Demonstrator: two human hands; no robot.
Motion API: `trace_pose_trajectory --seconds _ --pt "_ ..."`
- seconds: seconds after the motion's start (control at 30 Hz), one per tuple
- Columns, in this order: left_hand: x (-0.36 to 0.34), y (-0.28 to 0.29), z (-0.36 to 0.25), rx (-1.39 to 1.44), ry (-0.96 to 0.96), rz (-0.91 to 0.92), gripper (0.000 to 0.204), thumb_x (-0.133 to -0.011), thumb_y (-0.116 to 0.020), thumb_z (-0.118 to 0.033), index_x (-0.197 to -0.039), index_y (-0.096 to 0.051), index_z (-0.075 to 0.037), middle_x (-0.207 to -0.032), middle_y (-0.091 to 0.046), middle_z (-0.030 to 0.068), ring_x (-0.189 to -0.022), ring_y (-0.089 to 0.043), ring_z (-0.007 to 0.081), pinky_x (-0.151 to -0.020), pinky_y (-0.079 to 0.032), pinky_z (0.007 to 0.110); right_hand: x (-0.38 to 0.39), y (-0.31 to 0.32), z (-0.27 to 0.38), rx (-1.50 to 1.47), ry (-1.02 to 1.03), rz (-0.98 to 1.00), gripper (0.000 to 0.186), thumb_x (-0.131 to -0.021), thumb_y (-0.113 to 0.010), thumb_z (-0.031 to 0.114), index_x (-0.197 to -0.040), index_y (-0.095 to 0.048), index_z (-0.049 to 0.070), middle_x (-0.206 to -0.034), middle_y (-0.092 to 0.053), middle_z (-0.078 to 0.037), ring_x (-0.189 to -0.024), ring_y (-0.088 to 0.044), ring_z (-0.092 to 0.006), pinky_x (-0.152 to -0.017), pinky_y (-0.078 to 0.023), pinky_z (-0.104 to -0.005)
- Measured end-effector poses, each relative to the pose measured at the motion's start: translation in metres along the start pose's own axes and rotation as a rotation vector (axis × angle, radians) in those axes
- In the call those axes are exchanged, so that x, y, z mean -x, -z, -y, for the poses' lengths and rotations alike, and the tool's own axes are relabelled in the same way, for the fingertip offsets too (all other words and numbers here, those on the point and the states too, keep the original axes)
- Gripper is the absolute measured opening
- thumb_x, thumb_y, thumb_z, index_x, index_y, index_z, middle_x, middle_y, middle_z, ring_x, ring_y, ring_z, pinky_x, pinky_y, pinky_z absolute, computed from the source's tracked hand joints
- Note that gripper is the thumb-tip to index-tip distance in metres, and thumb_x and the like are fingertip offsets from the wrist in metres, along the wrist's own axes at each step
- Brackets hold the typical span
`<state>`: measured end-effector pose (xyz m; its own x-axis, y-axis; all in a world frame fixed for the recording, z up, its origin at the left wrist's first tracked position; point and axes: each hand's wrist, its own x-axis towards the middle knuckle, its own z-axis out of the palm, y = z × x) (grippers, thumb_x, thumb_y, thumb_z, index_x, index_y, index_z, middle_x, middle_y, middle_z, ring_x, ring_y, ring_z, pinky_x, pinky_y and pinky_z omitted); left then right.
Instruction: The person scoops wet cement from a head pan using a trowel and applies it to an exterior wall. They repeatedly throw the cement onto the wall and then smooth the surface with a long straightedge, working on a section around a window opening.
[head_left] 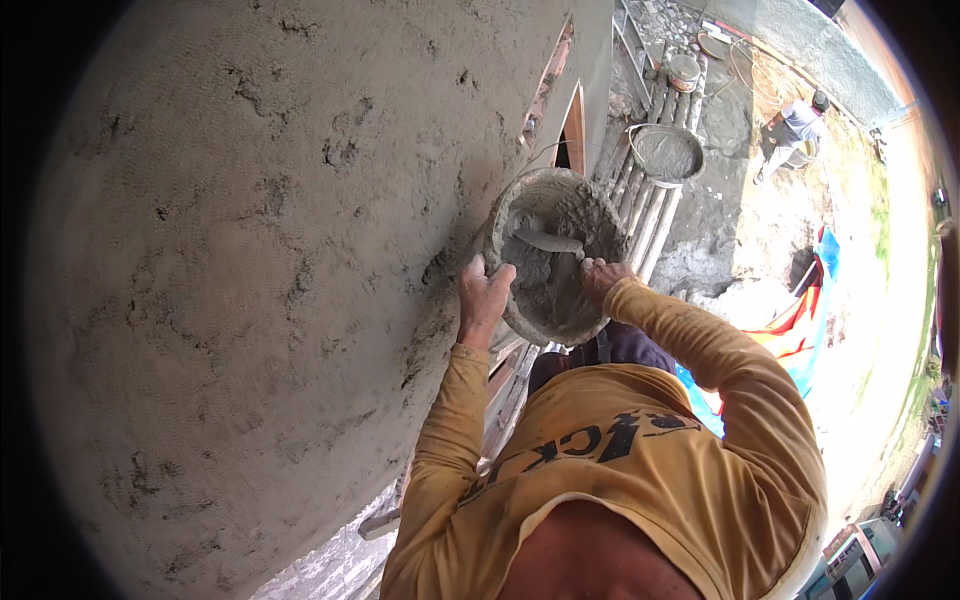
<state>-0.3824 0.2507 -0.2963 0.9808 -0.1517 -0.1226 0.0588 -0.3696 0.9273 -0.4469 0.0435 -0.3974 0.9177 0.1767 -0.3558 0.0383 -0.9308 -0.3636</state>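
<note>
My left hand (485, 295) grips the near left rim of a round, mortar-crusted bucket (490, 228), tilted so that its inside shows. Wet grey mortar (570, 300) coats the walls and lies within it. My right hand (606, 280) is closed at the right side of the bucket, around the handle of a trowel (548, 240). The trowel's grey blade reaches left across the mortar; most of its handle is hidden in my fingers. The bucket is close beside a rough plastered wall (250, 250) on my left.
A second bucket full of mortar (668, 155) stands on scaffold poles (655, 215) ahead, with a smaller pail (684, 72) farther along. Down at the right, another person (800, 130) holds a bucket. Openings with wooden frames (573, 130) break the wall. A blue and orange tarp (800, 330) lies below.
</note>
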Motion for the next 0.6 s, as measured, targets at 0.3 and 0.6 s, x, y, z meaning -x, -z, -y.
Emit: trace_pose_trajectory --seconds 0.3,0.6 --pt "-0.017 -0.014 -0.021 -0.187 -0.056 0.033 0.022 -0.072 -0.057 -0.014 -0.073 -0.049 0.006 -0.062 -0.053 0.0123 -0.056 -0.046 0.0167 -0.054 -0.041 0.036 -0.002 0.048 -0.015 -0.002 -0.152 0.220 0.031 -0.081 -0.044 0.021 -0.101 -0.056 0.000 -0.084 -0.064 -0.018 -0.082 -0.063 -0.0319 -0.071 -0.051 -0.0435" --pt "-0.020 -0.009 -0.002 -0.301 -0.090 0.083 0.025 -0.071 -0.060 -0.016 -0.072 -0.048 0.005 -0.061 -0.052 0.0209 -0.053 -0.053 0.0303 -0.051 -0.040 0.040 0.031 0.060 -0.018 -0.162 -0.117 0.288 0.037 -0.080 -0.045 0.032 -0.099 -0.059 0.003 -0.089 -0.064 -0.020 -0.087 -0.062 -0.0342 -0.076 -0.049 -0.0420"
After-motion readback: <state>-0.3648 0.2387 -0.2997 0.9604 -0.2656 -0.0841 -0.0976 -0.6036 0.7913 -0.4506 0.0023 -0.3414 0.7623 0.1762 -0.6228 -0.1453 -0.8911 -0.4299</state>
